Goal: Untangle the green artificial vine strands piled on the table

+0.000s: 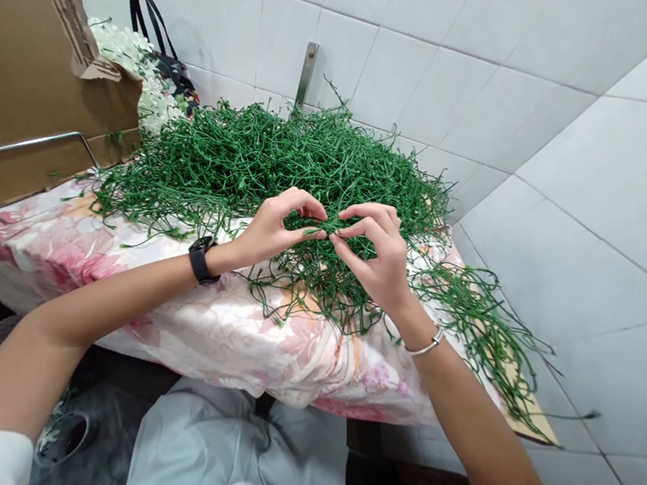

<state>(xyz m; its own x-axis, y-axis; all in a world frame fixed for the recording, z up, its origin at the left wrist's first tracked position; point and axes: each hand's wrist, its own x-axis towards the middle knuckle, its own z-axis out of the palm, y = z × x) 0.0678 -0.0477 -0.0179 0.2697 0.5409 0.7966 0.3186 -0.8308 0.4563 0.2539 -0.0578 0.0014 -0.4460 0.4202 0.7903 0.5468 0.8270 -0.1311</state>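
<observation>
In the head view, a big pile of green stems (288, 158) lies on the bench (255, 355), which has a flowered cloth (61, 252). At the front edge of this pile, the left hand (284, 224) and the right hand (375, 253) meet, with fingertips just beside each other. Each hand pinches a thin green stem (331, 229) between thumb and fingers; whether it is one same stem, one cannot tell. To the right of the pile lies a smaller bunch of stems (481, 319). To its left stand a cardboard box (25, 60) and, farther back, white flowers (157, 103) and a black bag (171, 73).
</observation>
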